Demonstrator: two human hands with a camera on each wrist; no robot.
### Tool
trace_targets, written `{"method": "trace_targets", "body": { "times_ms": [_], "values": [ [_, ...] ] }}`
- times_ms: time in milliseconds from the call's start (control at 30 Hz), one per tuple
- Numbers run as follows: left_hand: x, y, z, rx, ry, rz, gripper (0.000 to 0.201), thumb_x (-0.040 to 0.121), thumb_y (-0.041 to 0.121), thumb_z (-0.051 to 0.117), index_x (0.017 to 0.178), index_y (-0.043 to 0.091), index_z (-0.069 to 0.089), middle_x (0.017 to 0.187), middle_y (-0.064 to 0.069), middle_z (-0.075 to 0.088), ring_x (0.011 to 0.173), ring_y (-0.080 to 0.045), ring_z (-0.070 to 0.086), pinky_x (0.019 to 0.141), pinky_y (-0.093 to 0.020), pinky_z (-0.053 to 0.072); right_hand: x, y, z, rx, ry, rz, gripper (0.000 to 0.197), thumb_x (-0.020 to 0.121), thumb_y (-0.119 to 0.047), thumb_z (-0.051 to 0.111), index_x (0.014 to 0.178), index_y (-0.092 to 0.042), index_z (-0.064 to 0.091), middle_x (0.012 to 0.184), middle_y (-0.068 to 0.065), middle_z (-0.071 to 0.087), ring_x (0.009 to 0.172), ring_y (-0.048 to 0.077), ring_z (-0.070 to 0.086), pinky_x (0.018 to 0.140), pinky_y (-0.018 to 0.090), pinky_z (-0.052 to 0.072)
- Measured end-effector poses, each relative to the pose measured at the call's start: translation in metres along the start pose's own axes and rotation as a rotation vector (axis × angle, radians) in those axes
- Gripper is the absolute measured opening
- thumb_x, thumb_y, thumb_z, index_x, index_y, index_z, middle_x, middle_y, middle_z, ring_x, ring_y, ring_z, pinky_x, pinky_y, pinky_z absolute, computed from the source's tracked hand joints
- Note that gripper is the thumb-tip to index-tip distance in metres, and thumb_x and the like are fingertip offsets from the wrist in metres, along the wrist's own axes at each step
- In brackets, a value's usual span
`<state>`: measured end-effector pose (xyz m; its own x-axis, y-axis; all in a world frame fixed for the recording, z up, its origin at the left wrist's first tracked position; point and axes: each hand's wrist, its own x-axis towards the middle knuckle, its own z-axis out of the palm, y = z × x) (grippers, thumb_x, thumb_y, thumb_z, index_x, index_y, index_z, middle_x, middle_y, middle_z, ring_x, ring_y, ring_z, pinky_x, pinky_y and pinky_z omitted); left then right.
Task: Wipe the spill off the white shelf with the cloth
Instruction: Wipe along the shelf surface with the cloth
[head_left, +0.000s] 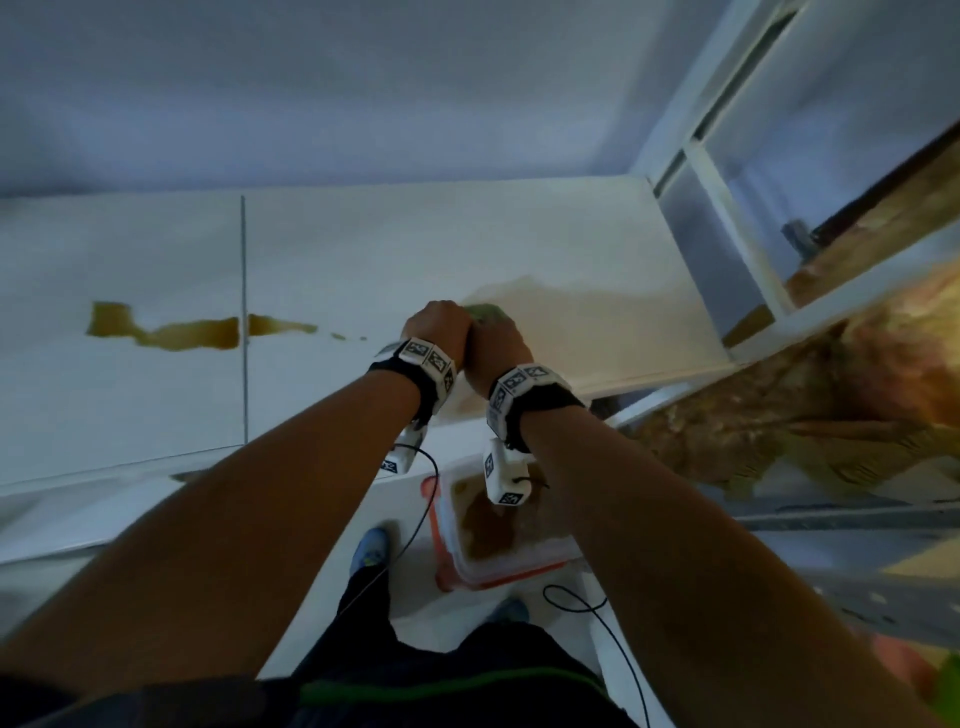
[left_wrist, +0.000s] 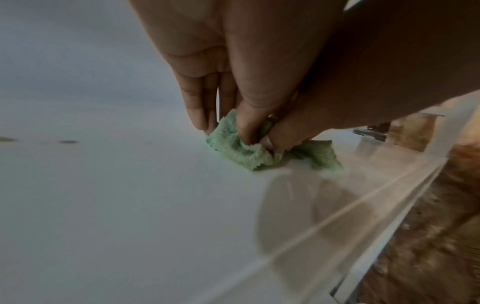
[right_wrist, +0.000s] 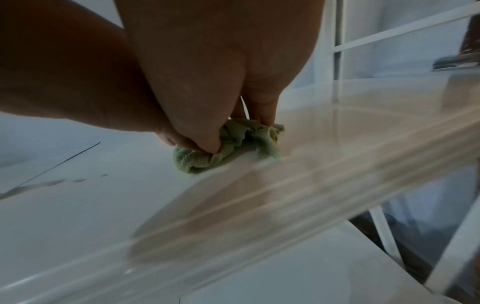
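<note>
Together on the white shelf
Left hand and right hand fingers pinching bunched green cloth, brown spill well apart leftward

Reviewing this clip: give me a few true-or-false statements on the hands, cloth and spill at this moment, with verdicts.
1. Both hands grip the green cloth on the white shelf. True.
2. The brown spill lies right of the hands. False: it lies to their left.
3. The left hand rests idle on the shelf. False: its fingers pinch the cloth beside the right hand.
4. The spill crosses a seam in the shelf. True.
5. The cloth covers the spill. False: they are apart.
</note>
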<state>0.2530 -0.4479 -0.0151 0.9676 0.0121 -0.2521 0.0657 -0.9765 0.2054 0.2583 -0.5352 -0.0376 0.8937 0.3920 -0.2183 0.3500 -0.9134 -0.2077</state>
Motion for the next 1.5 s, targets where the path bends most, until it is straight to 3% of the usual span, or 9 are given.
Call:
{"method": "trace_targets", "body": {
  "times_ms": [167,267,433,633,833,1000,1167,1333,1500],
  "values": [
    [-0.006,-0.062,-0.009,-0.066,0.018,-0.078,0.025,0.091,0.008,0.042,0.098,0.004,0.065,0.104,-0.015,0.066,0.092,-0.032,0.066,0.070,-0.035,0.050,0.026,-0.055,0.004,0.027,0.033,-0.072,0.027,0.089,-0.007,0.051,0.105,-0.009,0.073,0.111,0.012,0.071,0.099,0.026,0.068,0.087,0.035,0.055],
    [-0.015,-0.092,-0.014,-0.092,0.038,-0.128,0.024,0.089,0.006,0.043,0.097,0.003,0.065,0.103,-0.015,0.066,0.092,-0.033,0.066,0.071,-0.036,0.051,0.035,-0.086,0.000,0.038,0.043,-0.148,0.022,0.085,-0.008,0.054,0.094,-0.011,0.074,0.101,0.009,0.073,0.092,0.025,0.070,0.080,0.030,0.054],
    [-0.029,-0.130,-0.011,-0.117,0.107,-0.185,0.021,0.088,0.004,0.045,0.091,0.005,0.066,0.098,-0.014,0.066,0.090,-0.031,0.066,0.069,-0.034,0.050,0.043,-0.124,0.001,0.020,-0.008,-0.228,0.024,0.088,-0.012,0.055,0.102,-0.009,0.075,0.109,0.010,0.072,0.099,0.025,0.069,0.088,0.033,0.054],
    [-0.050,-0.139,-0.001,-0.117,0.133,-0.262,0.024,0.090,0.004,0.042,0.093,0.004,0.067,0.097,-0.014,0.068,0.089,-0.032,0.067,0.071,-0.038,0.054,0.025,-0.137,0.022,-0.023,0.012,-0.340,0.028,0.091,-0.009,0.046,0.100,-0.006,0.073,0.105,0.013,0.072,0.100,0.031,0.066,0.087,0.037,0.052],
    [-0.076,-0.133,-0.004,-0.086,0.101,-0.272,0.025,0.089,0.009,0.045,0.097,0.004,0.068,0.100,-0.016,0.069,0.093,-0.033,0.067,0.076,-0.037,0.054,0.005,-0.130,0.038,-0.037,0.074,-0.437,0.030,0.090,-0.003,0.045,0.109,-0.002,0.067,0.109,0.019,0.068,0.104,0.037,0.063,0.085,0.041,0.048],
    [-0.088,-0.124,-0.002,-0.135,0.124,-0.320,0.024,0.088,0.013,0.046,0.094,0.005,0.068,0.100,-0.016,0.067,0.094,-0.034,0.065,0.069,-0.032,0.047,0.000,-0.124,0.037,-0.078,0.038,-0.450,0.027,0.090,-0.005,0.046,0.110,-0.001,0.064,0.114,0.020,0.065,0.109,0.037,0.060,0.086,0.041,0.050],
    [-0.100,-0.136,0.000,-0.195,0.135,-0.291,0.018,0.085,0.012,0.050,0.092,0.007,0.066,0.102,-0.014,0.066,0.096,-0.033,0.064,0.077,-0.036,0.050,-0.012,-0.133,0.033,-0.053,0.044,-0.429,0.023,0.090,-0.010,0.049,0.106,-0.007,0.066,0.110,0.016,0.066,0.106,0.035,0.061,0.083,0.039,0.050],
    [-0.113,-0.172,-0.004,-0.255,0.165,-0.227,0.019,0.085,0.008,0.052,0.095,0.007,0.067,0.103,-0.015,0.067,0.098,-0.032,0.064,0.081,-0.035,0.049,-0.016,-0.173,0.032,-0.118,0.046,-0.415,0.025,0.091,-0.010,0.049,0.107,-0.005,0.067,0.110,0.018,0.068,0.105,0.036,0.061,0.086,0.040,0.050],
    [-0.140,-0.247,-0.009,-0.274,0.147,-0.166,0.021,0.085,0.010,0.049,0.093,0.010,0.067,0.101,-0.013,0.068,0.098,-0.030,0.064,0.082,-0.035,0.049,-0.017,-0.254,0.057,-0.134,0.015,-0.329,0.022,0.088,-0.009,0.050,0.094,-0.010,0.071,0.097,0.011,0.072,0.093,0.031,0.067,0.079,0.038,0.055]
  ]
}}
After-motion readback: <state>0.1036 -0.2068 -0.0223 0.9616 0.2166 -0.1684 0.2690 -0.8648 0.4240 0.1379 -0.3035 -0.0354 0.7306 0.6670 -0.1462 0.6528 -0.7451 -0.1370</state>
